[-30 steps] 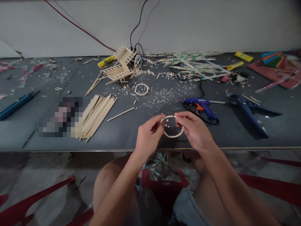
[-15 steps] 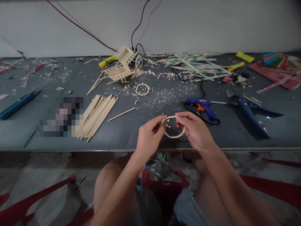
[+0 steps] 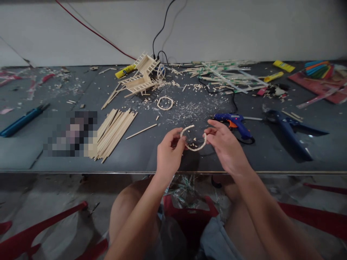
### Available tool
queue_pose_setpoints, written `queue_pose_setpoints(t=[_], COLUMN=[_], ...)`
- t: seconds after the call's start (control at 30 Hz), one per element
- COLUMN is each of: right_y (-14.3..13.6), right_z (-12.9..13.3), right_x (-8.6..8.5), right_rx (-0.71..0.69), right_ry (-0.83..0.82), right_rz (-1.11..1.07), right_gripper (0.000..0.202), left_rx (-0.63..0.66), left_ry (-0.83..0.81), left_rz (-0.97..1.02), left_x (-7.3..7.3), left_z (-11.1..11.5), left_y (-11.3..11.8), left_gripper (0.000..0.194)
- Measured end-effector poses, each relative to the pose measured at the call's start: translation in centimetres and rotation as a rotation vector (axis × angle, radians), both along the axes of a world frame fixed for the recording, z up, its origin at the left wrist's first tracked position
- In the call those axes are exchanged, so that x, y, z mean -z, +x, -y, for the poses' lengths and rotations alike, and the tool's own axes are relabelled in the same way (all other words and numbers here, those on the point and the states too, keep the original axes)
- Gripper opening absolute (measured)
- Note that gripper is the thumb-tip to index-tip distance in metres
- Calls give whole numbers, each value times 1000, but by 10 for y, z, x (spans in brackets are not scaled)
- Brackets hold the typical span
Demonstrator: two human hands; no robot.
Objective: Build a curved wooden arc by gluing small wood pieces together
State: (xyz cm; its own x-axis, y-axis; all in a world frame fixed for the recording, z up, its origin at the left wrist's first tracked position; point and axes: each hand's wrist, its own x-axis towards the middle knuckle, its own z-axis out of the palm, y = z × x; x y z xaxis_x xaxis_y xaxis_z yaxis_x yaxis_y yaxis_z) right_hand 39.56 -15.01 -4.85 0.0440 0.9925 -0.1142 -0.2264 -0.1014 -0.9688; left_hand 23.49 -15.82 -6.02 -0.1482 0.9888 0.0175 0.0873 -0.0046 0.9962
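Observation:
A ring of small pale wooden pieces (image 3: 195,148) is held above the table near its front edge, with a gap at its upper right. My left hand (image 3: 171,151) pinches its left side between thumb and fingers. The fingers of my right hand (image 3: 223,146) close on the ring's right end, just below the gap. Behind them a second pale ring (image 3: 165,103) lies flat on the table. A blue glue gun (image 3: 236,124) with an orange trigger rests just beyond my right hand.
Wooden sticks (image 3: 115,133) are bundled at the left, near a blue tool (image 3: 23,121). Large blue cutters (image 3: 294,131) lie at the right. Behind stand small stick models (image 3: 141,81), among scraps, cords and yellow glue tubes (image 3: 283,66). A blurred patch hides one item.
The ring, which looked closed before, now has an open gap at the upper right. It has shifted slightly left and up, and my right hand's fingers are more spread.

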Motion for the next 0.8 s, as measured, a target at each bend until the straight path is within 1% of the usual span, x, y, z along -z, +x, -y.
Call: queue_pose_setpoints(t=[0.07,0.17,0.23,0.37,0.53,0.67,0.8], right_y=[1,2,2,3,3,2,1], right_z=[1,3,3,2,2,4,3], right_x=[2,5,6,6,7,7,5], right_rx=[-24,-58,-49,2,-6,-23,0], right_ry=[-10,-44,-46,-28,-23,-24,-55], right_rz=[64,195,246,253,222,179,157], right_gripper=[45,33,28,27,25,23,25], left_rx=[-31,-52,-53,-69,-92,-137,-115], left_ry=[-7,-7,-8,37,147,226,239], left_rz=[78,147,154,82,11,-86,-181], left_x=[-1,-3,-4,-2,0,-3,-7], left_z=[-2,-3,-3,-1,3,6,7], left_y=[1,3,4,4,5,5,4], left_gripper=[28,27,26,28,33,25,17])
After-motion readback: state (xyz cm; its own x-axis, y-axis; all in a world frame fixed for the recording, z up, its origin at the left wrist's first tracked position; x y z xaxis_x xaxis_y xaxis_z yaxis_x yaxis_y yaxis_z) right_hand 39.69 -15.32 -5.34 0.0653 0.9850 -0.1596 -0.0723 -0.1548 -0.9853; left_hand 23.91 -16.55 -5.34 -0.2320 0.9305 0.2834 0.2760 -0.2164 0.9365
